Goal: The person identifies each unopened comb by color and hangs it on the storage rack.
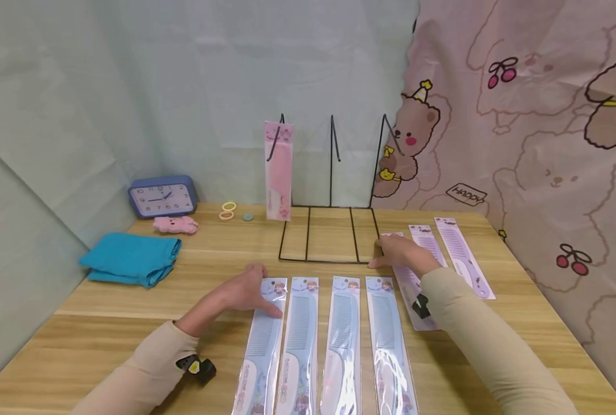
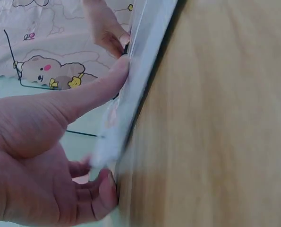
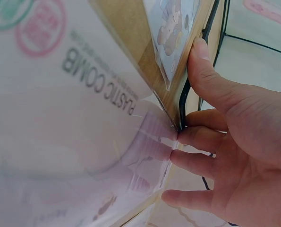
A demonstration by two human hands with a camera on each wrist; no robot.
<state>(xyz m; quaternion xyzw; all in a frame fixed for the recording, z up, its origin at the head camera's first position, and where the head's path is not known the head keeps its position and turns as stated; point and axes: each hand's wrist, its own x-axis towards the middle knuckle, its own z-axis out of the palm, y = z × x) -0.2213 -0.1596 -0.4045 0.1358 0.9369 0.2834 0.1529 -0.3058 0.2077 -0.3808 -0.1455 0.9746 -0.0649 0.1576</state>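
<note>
Several blue plastic combs in clear sleeves lie side by side in front of me. My left hand (image 1: 243, 288) holds the far end of the leftmost packaged comb (image 1: 263, 334), thumb over its face and fingers at its top edge. In the left wrist view the sleeve (image 2: 149, 61) is slightly blurred beside the thumb. At the front right corner of a black wire rack (image 1: 334, 262), my right hand (image 1: 404, 253) grips the wire between thumb and fingers. A pink packaged comb (image 1: 279, 178) hangs from the rack's left hook. Beneath my right wrist lies a purple packaged comb (image 1: 404, 282).
Two more purple packaged combs (image 1: 461, 253) lie at the right. On the left are a blue clock (image 1: 162, 197), a pink plush piece (image 1: 175, 225) and a folded teal cloth (image 1: 131, 258). Small rings (image 1: 227, 215) sit near the back curtain.
</note>
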